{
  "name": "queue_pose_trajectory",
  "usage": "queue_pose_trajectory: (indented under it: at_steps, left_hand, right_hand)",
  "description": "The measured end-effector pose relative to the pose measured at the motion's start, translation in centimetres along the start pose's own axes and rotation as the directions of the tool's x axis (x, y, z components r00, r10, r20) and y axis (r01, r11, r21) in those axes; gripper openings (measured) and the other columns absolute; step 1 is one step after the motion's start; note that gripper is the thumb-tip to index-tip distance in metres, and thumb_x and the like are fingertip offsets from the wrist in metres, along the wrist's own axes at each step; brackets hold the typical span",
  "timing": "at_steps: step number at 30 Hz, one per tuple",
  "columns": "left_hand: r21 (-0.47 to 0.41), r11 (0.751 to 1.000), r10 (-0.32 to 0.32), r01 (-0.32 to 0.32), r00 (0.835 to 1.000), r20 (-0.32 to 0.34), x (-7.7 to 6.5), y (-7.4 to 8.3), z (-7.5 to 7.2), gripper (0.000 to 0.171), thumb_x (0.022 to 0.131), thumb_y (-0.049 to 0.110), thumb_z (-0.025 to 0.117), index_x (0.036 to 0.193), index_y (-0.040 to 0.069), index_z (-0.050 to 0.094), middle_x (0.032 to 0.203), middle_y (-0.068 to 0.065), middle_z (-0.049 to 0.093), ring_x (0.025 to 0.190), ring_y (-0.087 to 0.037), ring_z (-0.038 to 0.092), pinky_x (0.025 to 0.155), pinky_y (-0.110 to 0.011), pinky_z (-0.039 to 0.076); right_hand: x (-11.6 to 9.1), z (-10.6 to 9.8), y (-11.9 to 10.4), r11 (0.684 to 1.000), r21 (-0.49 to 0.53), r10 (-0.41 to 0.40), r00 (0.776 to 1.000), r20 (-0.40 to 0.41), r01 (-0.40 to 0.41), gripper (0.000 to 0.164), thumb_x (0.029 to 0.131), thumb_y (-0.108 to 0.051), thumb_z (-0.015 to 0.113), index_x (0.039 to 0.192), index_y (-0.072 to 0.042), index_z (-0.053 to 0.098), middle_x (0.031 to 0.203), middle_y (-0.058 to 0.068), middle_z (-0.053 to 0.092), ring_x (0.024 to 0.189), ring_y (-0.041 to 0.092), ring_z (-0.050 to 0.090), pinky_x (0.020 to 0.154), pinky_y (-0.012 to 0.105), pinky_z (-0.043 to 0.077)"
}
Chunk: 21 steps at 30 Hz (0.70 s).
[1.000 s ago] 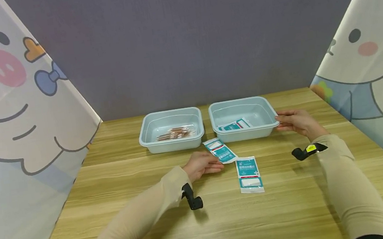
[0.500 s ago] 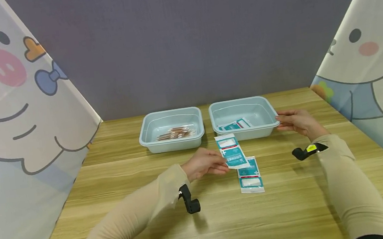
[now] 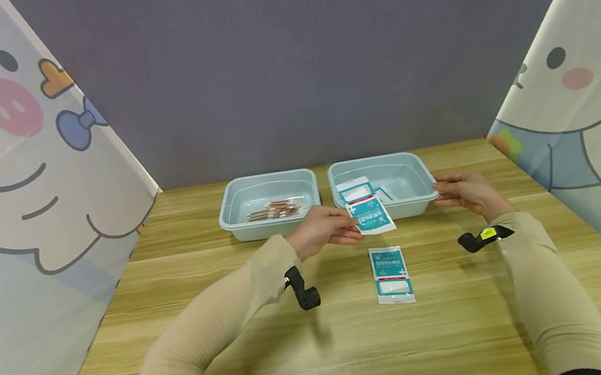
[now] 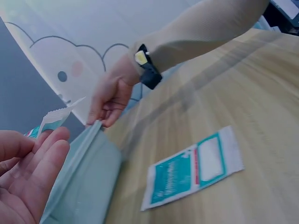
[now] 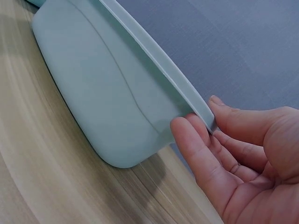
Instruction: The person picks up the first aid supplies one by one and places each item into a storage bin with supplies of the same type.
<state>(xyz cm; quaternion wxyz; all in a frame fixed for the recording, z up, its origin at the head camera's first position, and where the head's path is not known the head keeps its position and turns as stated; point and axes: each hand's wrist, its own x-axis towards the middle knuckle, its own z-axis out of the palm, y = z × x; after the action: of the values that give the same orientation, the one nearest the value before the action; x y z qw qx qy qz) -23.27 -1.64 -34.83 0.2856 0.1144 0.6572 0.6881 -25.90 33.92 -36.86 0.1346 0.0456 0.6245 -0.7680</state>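
My left hand pinches a teal and white dressing packet by its edge, raised over the front rim of the right-hand light blue bin. At that bin's right end, my right hand grips the rim between thumb and fingers; the right wrist view shows the thumb on top and the fingers under the lip. Inside the bin lies at least one more packet, partly hidden by the held one. A second loose packet lies flat on the table in front, also seen in the left wrist view.
Left of it stands a matching bin with a bundle of brown-stemmed cotton swabs in it. A grey panel rises behind the wooden table, with cartoon-printed sheets on both sides.
My left hand has lifted the dressing packet off the table and carried it right and up to the right-hand bin's front rim. My right hand has stayed on the bin.
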Motion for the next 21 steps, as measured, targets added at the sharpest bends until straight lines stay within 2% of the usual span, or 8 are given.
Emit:
queue_pose_trajectory:
  at_steps: [3, 9, 17, 21]
  left_hand:
    - [-0.016, 1.0, 0.022, -0.023, 1.0, -0.016, 0.7, 0.6, 0.0, 0.012, 0.097, -0.004, 0.059, 0.102, -0.012, 0.066, 0.079, -0.013, 0.069, 0.069, -0.017, 0.071, 0.081, -0.04, 0.062]
    - [-0.062, 0.996, 0.066, -0.069, 0.997, -0.04, 2.3, 1.8, 0.2, 0.013, 0.098, -0.002, 0.059, 0.105, -0.012, 0.065, 0.087, -0.017, 0.071, 0.074, -0.016, 0.071, 0.086, -0.039, 0.06]
    - [-0.133, 0.99, 0.038, -0.049, 0.996, -0.086, 4.9, 3.1, 0.8, 0.019, 0.1, -0.001, 0.056, 0.113, -0.013, 0.064, 0.106, -0.028, 0.068, 0.075, -0.017, 0.072, 0.081, -0.033, 0.062]
    - [-0.2, 0.979, 0.009, -0.031, 0.994, -0.113, 6.0, 3.3, 0.9, 0.027, 0.101, -0.001, 0.054, 0.126, -0.012, 0.06, 0.119, -0.03, 0.064, 0.097, -0.029, 0.071, 0.08, -0.03, 0.062]
  right_hand:
    - [0.0, 0.0, 0.1, 1.0, 0.004, 0.003, 1.0, 0.002, -0.003, 0.029, 0.1, 0.006, 0.054, 0.091, -0.013, 0.074, 0.087, 0.01, 0.071, 0.074, 0.019, 0.072, 0.071, 0.028, 0.063]
    - [0.1, -0.1, 0.1, 1.0, 0.0, 0.004, 1.0, 0.002, -0.004, 0.029, 0.1, 0.005, 0.054, 0.091, -0.013, 0.074, 0.086, 0.01, 0.071, 0.072, 0.019, 0.072, 0.072, 0.028, 0.063]
    - [0.2, -0.1, 0.1, 1.0, -0.003, 0.001, 1.0, -0.004, -0.001, 0.022, 0.098, 0.005, 0.057, 0.093, -0.011, 0.072, 0.085, 0.011, 0.071, 0.072, 0.019, 0.071, 0.072, 0.029, 0.063]
    - [0.3, -0.2, 0.2, 1.0, -0.01, 0.001, 1.0, -0.002, -0.001, 0.021, 0.098, 0.004, 0.058, 0.094, -0.011, 0.071, 0.086, 0.011, 0.071, 0.073, 0.019, 0.071, 0.072, 0.029, 0.063]
